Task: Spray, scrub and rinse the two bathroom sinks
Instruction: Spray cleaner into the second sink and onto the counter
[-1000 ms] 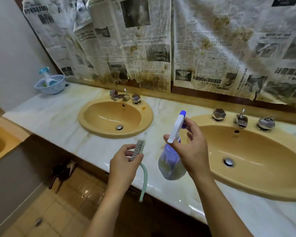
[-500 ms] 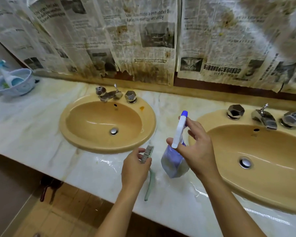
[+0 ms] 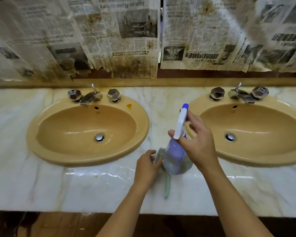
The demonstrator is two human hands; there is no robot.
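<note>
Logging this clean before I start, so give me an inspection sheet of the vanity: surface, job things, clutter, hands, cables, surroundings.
Surface: marble counter, glossy and wet-looking near the front edge.
Job's things: left sink with an orange stain on its rim; right sink; both drains open. Spray bottle upright between the sinks; green brush beside it, blurred.
Clutter: nothing seen.
Hands: right hand grips the bottle's neck below the white sprayer; left hand holds the brush head.
Cables: nothing seen.
Surroundings: stained, torn newspaper covers the wall behind; chrome taps at each sink.
</note>
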